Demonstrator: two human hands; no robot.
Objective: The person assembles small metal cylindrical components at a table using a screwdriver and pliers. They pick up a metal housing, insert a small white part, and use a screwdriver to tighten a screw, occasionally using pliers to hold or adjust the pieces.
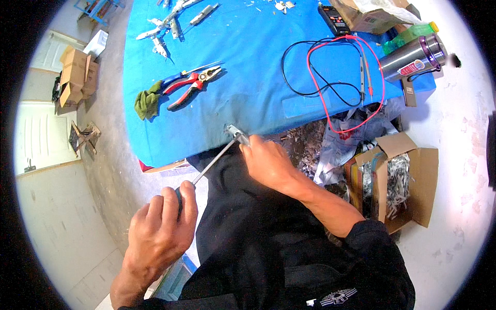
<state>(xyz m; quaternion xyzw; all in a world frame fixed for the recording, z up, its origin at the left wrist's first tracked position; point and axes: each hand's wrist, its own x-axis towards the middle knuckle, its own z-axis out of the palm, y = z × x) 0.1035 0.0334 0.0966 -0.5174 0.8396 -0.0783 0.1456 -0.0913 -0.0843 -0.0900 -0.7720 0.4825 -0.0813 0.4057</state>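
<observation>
My left hand [157, 227] is wrapped round the dark handle of a screwdriver, whose long metal shaft [215, 161] slants up and to the right. The screwdriver's tip meets a small whitish metal-looking part [235, 130] at the front edge of the blue-covered table [248, 67]. My right hand [269, 164] pinches that part against the cloth, its fingers hiding some of it; I cannot make out its exact kind. Beyond my hands lie red-handled pliers [192, 87], a thin tool with a blue handle [173, 78] and a crumpled green cloth [148, 102].
Several similar elongated parts [173, 26] lie at the back left. A multimeter [335, 20] with red and black leads, a steel thermos [412, 58] and a green bottle [411, 37] occupy the right. Below stand a plastic bag [343, 142] and an open cardboard box [426, 181] of shreds.
</observation>
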